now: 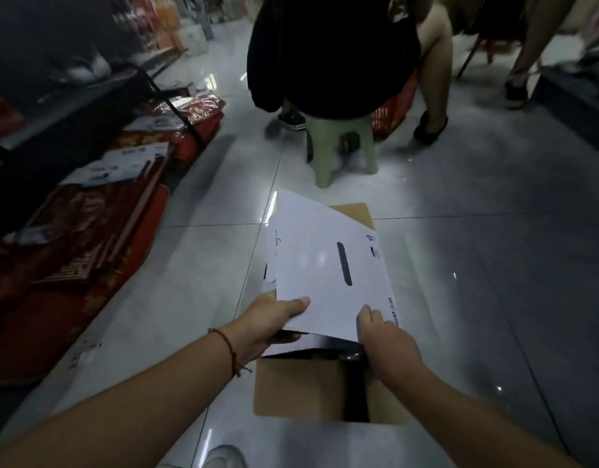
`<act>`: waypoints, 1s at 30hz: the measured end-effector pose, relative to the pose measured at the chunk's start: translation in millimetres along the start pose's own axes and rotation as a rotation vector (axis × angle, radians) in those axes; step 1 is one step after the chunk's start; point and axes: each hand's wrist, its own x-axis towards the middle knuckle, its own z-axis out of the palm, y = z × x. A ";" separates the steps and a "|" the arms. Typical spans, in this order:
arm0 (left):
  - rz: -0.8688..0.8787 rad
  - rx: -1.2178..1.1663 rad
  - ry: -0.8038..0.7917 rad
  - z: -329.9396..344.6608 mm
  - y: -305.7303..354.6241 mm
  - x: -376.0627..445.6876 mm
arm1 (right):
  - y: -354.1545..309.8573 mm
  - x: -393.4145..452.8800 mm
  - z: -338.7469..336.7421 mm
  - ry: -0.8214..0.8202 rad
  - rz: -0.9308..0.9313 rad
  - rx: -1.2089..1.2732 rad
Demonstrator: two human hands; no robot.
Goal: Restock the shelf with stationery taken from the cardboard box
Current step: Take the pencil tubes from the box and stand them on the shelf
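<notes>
An open cardboard box point(301, 390) stands on the tiled floor in front of me. Above it I hold a flat white pack point(328, 261) with a dark slot in its middle, more white sheets showing under it. My left hand point(274, 319) grips the pack's near left corner, thumb on top. My right hand point(382, 336) pinches its near right edge, over a dark glossy item in the box. The low dark shelf point(72, 106) runs along the left side.
Red packaged goods point(78, 244) with white cards lie on the floor by the shelf. A person sits on a green stool point(342, 143) just beyond the box, a red basket point(396, 106) behind. Another person's legs stand at the upper right. My white shoe point(224, 457) is below.
</notes>
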 end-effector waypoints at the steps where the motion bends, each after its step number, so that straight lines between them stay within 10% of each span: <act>1: 0.017 0.012 -0.017 6.2 0.7 -13.0 | 2.9 -13.3 -8.3 -0.050 0.016 -0.006; 14: 0.183 0.160 -0.223 80.4 -34.8 -171.1 | 24.3 -180.7 -11.7 -0.197 0.133 0.280; 19: 0.380 0.426 -0.421 100.7 -58.5 -193.9 | 35.0 -222.2 -34.8 -0.128 0.608 1.095; 30: 0.410 1.304 -0.099 63.7 -187.8 -136.1 | 94.3 -210.5 10.2 0.187 1.343 1.561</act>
